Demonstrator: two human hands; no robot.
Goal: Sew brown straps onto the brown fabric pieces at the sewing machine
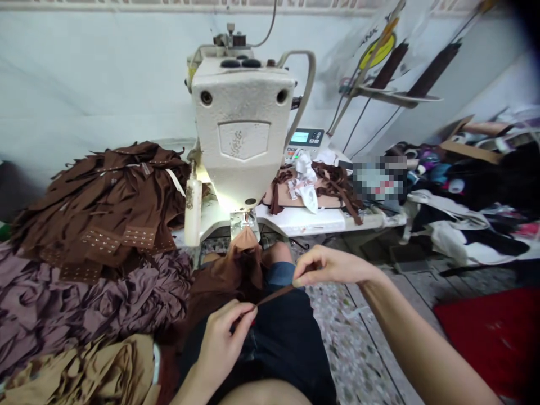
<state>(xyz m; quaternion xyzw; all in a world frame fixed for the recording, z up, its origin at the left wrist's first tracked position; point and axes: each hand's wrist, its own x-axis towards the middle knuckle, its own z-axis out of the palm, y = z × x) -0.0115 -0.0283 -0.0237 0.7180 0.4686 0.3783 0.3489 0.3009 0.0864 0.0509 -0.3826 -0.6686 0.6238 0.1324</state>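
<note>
Between my two hands a narrow brown strap (275,294) is stretched above my lap. My left hand (225,332) pinches its lower left end, and my right hand (323,267) pinches the upper right end, thumb against fingers. Brown fabric (243,264) hangs from under the needle area of a white sewing machine (244,135) and drapes over my thigh. Whether the strap joins this fabric is hidden behind my left hand.
Left of the machine lies a heap of brown garments (122,185) with rows of hooks, above mauve fabric (139,304) and tan fabric (93,371). Brown and white scraps (307,180) cover the machine bed's right side. Red cloth (493,337) lies at right.
</note>
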